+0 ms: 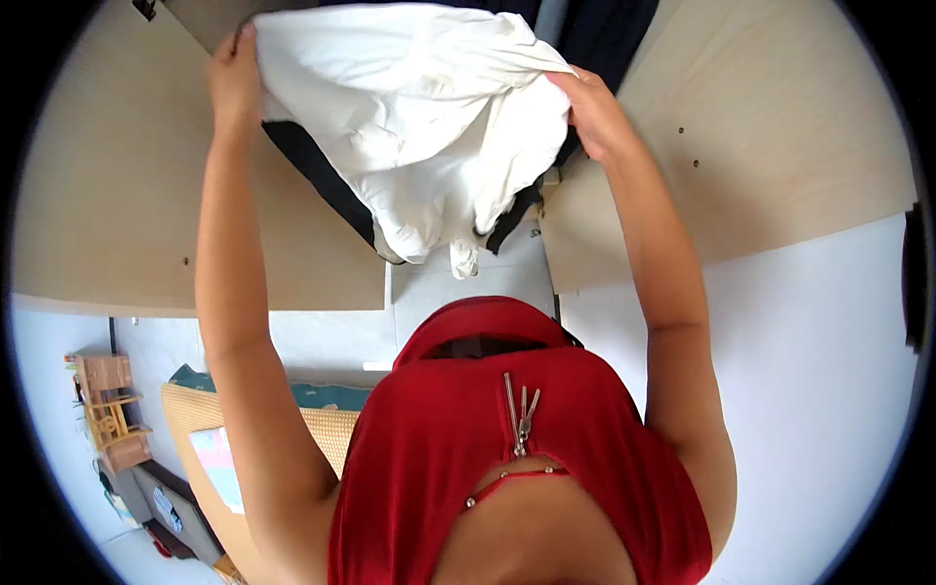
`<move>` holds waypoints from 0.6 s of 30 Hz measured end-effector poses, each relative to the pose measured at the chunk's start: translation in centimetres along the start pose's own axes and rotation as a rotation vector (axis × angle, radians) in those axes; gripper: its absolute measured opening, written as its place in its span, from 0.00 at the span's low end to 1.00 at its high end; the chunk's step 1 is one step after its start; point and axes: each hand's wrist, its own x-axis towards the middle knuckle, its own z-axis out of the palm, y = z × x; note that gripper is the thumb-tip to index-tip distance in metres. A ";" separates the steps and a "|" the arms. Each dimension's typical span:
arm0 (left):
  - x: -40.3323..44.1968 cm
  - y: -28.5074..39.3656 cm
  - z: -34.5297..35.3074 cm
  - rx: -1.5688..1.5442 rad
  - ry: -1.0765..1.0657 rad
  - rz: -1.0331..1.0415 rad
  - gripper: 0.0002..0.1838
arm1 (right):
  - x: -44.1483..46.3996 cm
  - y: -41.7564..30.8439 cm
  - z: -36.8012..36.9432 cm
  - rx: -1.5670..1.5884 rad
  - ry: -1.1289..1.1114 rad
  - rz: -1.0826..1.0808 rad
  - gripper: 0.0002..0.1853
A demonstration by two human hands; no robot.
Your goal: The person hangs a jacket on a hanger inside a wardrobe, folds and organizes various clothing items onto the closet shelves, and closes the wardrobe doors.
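Observation:
A creased white garment (390, 107) is stretched between my two hands at the top of the head view. My left hand (235, 73) pinches its upper left corner. On the other side, my right hand (591, 109) grips the right edge with bent fingers. The cloth hangs down in loose folds, and a narrow white end (464, 258) dangles lowest. Its exact kind does not show. Black cloth (317, 166) peeks out behind and below it. Dark clothes (609, 39) are further back at the upper right.
Pale wooden door panels stand open on the left (107, 195) and right (780, 127), close to my arms. Light floor tiles (448, 288) lie below. Behind at lower left are a bed with a woven mat (190, 414) and a wooden shelf (104, 409).

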 end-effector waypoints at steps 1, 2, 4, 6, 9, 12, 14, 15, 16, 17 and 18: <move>-0.1 -2.5 0.4 -0.022 -0.027 -0.005 0.20 | 0.8 0.4 -0.3 0.075 -0.062 -0.011 0.15; -0.6 -4.6 0.7 0.003 -0.135 0.011 0.22 | 0.7 -0.3 0.4 0.157 -0.082 -0.020 0.14; -4.8 -4.8 1.7 0.169 -0.214 -0.143 0.30 | -0.3 -2.6 3.1 0.253 -0.126 -0.045 0.15; -8.7 -7.8 3.0 0.129 -0.256 -0.067 0.30 | -0.9 -3.9 4.9 0.311 -0.211 -0.098 0.16; -15.1 -9.5 4.0 -0.002 -0.314 -0.143 0.27 | -0.7 -4.6 6.7 0.324 -0.233 -0.212 0.17; -20.2 -9.9 4.0 0.005 -0.304 -0.366 0.22 | 0.8 -4.3 7.6 0.362 -0.178 -0.312 0.17; -23.2 -12.6 3.6 -0.067 -0.410 -0.421 0.21 | 0.9 -5.4 7.3 0.546 -0.257 -0.229 0.16; -24.7 -13.7 3.4 -0.088 -0.477 -0.470 0.23 | 0.6 -5.4 7.3 0.580 -0.239 -0.223 0.16; -25.9 -14.6 3.6 -0.067 -0.525 -0.519 0.23 | 0.1 -5.5 7.6 0.614 -0.224 -0.220 0.17; -27.0 -15.5 4.0 -0.045 -0.569 -0.563 0.23 | -0.3 -5.6 8.0 0.649 -0.212 -0.220 0.18; -27.6 -15.7 4.6 -0.023 -0.612 -0.608 0.23 | -0.6 -5.9 8.2 0.674 -0.237 -0.217 0.19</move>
